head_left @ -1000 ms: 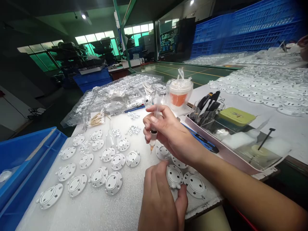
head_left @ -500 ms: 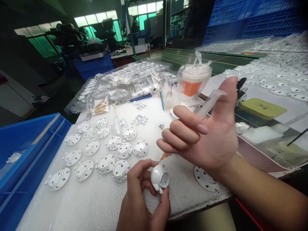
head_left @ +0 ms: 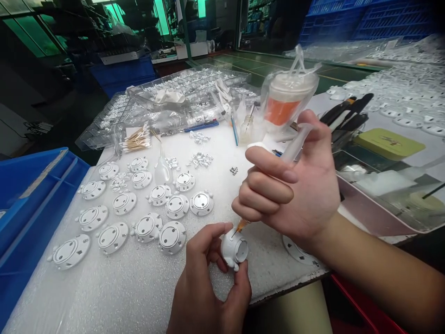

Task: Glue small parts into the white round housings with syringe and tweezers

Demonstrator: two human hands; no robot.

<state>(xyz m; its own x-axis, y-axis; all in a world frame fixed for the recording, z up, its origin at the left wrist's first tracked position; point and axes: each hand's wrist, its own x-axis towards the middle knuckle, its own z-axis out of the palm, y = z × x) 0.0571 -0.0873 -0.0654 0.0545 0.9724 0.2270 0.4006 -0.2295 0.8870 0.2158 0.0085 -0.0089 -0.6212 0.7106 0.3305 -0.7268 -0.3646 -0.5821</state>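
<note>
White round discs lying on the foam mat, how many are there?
15: fourteen discs clustered on the mat left of the left hand, one partly hidden under the right hand's wrist. More may be hidden.

Light: bright on the white foam mat (head_left: 146,287), dim beyond it.
Glare: green-lit windows (head_left: 28,32) behind the mat.
Distortion: edges bowed.
Focus: sharp.

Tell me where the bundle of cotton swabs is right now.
The cotton swabs lie far left on the white foam mat, beside the clear plastic trays and beyond the rows of white round parts.
</note>
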